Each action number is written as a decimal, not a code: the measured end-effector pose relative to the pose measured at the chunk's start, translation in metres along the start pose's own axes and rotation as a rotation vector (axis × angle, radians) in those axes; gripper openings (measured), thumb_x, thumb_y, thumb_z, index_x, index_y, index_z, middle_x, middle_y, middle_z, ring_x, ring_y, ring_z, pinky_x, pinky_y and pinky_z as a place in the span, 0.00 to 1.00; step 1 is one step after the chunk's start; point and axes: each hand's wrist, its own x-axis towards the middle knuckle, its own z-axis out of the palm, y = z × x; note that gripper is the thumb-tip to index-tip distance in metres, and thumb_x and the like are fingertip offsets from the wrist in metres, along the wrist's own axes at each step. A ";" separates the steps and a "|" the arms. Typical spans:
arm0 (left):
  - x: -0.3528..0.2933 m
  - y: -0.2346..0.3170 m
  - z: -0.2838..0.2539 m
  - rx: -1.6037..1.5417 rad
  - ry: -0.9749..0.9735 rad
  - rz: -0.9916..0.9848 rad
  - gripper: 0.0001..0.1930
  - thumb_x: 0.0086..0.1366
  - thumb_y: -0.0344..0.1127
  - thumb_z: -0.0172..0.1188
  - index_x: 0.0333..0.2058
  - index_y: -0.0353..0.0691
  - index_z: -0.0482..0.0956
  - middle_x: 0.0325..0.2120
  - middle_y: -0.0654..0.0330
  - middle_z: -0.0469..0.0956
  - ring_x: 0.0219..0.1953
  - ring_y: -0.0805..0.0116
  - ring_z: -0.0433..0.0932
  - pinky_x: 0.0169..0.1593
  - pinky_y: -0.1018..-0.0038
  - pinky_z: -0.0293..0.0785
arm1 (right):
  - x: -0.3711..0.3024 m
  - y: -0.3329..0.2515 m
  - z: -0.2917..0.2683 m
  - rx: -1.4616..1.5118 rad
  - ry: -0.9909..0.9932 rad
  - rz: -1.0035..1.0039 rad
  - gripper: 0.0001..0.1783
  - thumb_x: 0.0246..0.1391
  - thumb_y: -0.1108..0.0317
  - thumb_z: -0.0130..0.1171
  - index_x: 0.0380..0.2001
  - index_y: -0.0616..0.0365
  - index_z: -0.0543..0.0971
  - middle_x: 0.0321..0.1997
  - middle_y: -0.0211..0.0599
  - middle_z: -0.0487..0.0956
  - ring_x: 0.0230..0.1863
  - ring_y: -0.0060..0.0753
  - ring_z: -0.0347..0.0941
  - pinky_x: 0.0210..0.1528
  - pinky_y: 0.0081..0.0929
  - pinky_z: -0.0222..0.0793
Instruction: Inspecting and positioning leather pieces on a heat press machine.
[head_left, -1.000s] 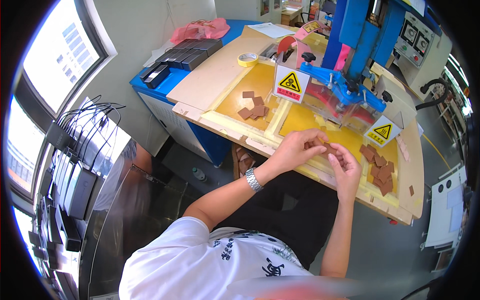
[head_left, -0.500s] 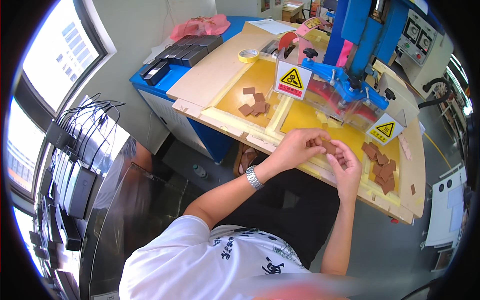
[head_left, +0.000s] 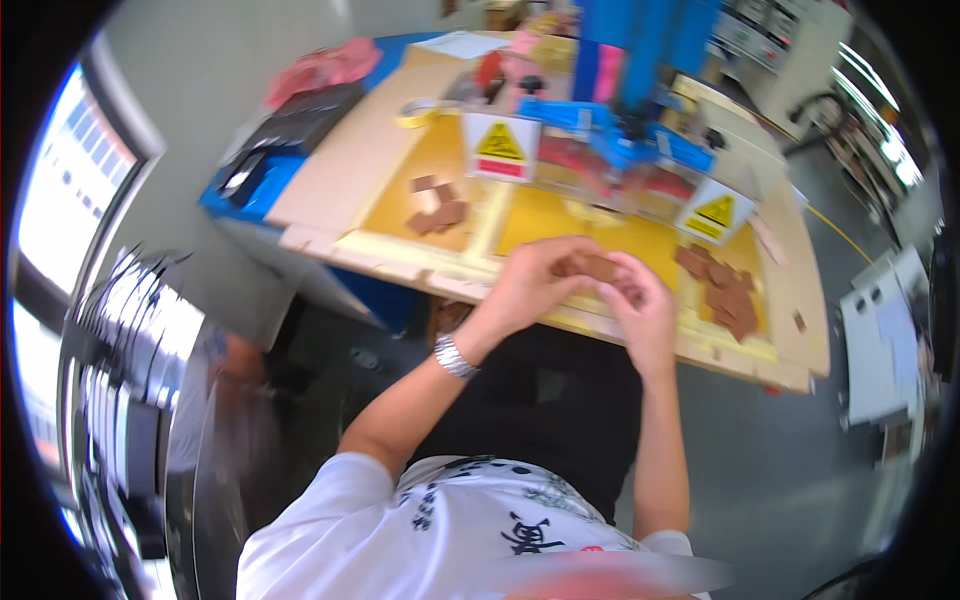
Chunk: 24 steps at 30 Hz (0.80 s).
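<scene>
Worktable (head_left: 805,285) of pale board fills the middle of the view, its near edge facing the person. Over its far side stands a blue machine (head_left: 640,60) with clear guards; good practice is to keep fingers well outside these while handling anything here. White T-shirt (head_left: 320,540) on the person carries dark brush-style characters, only partly clear.

The left hand (head_left: 535,280) and right hand (head_left: 645,305) meet above the near part of the table, each with thumb and fingers pinching an end of a small brown piece; the blur hides the exact finger contact. Steady wrists and a light grip at the edges should serve best, leaving the flat face uncovered so that it can be checked and turned without bending.

Right of the hands lies a larger pile of brown pieces (head_left: 725,290); a smaller pile (head_left: 440,208) lies to the left. Keeping the two piles apart would guard against mixing.

Two white warning signs hang at the guards: the left sign (head_left: 502,147) has a yellow triangle above a red strip, the right sign (head_left: 715,214) a yellow triangle above a yellow band. Their lettering is smeared, and no brand is legible.

Smallest is the brown piece (head_left: 597,266) itself, held between the piles; whether it is single or stacked, I cannot tell.
</scene>
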 end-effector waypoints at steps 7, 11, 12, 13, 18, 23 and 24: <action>-0.010 0.014 -0.013 0.083 0.056 -0.109 0.20 0.63 0.19 0.71 0.54 0.36 0.85 0.35 0.65 0.82 0.36 0.76 0.77 0.46 0.78 0.77 | 0.003 0.000 0.018 0.040 -0.025 -0.045 0.21 0.59 0.74 0.73 0.56 0.56 0.84 0.35 0.23 0.78 0.32 0.14 0.70 0.36 0.18 0.71; -0.005 0.010 -0.004 0.042 0.050 -0.078 0.19 0.62 0.18 0.69 0.52 0.35 0.85 0.32 0.66 0.79 0.35 0.77 0.74 0.43 0.78 0.75 | 0.002 -0.005 0.011 -0.022 0.013 -0.055 0.20 0.59 0.75 0.74 0.54 0.57 0.84 0.34 0.26 0.79 0.32 0.17 0.72 0.37 0.19 0.73; -0.004 0.011 -0.004 0.061 0.056 -0.084 0.19 0.62 0.18 0.69 0.52 0.35 0.85 0.32 0.66 0.79 0.35 0.77 0.74 0.43 0.78 0.75 | 0.002 -0.006 0.009 -0.021 0.009 -0.063 0.20 0.58 0.75 0.74 0.54 0.57 0.84 0.34 0.26 0.79 0.32 0.17 0.72 0.37 0.20 0.73; -0.004 0.010 -0.003 0.062 0.054 -0.082 0.19 0.62 0.18 0.69 0.52 0.35 0.85 0.32 0.66 0.79 0.35 0.77 0.74 0.43 0.78 0.75 | 0.002 -0.007 0.008 -0.046 -0.003 -0.039 0.19 0.58 0.74 0.73 0.52 0.58 0.84 0.35 0.35 0.84 0.35 0.30 0.80 0.42 0.28 0.79; -0.004 0.007 -0.004 0.053 0.067 -0.077 0.18 0.62 0.17 0.69 0.51 0.34 0.85 0.32 0.66 0.80 0.34 0.77 0.74 0.43 0.78 0.75 | 0.001 -0.011 0.009 -0.056 -0.003 -0.055 0.18 0.57 0.74 0.73 0.51 0.58 0.84 0.35 0.36 0.84 0.35 0.31 0.81 0.42 0.29 0.79; -0.006 0.010 -0.004 0.084 0.069 -0.079 0.18 0.62 0.17 0.69 0.51 0.33 0.85 0.33 0.65 0.81 0.34 0.77 0.75 0.43 0.78 0.75 | 0.002 -0.010 0.012 -0.061 0.007 -0.074 0.17 0.57 0.74 0.73 0.49 0.58 0.84 0.35 0.38 0.84 0.35 0.33 0.81 0.42 0.30 0.79; -0.006 0.011 -0.004 0.089 0.070 -0.083 0.18 0.62 0.16 0.68 0.51 0.32 0.85 0.33 0.65 0.82 0.34 0.77 0.75 0.43 0.78 0.75 | 0.002 -0.011 0.012 -0.073 0.010 -0.074 0.17 0.57 0.74 0.73 0.49 0.58 0.84 0.35 0.38 0.84 0.35 0.34 0.81 0.42 0.30 0.79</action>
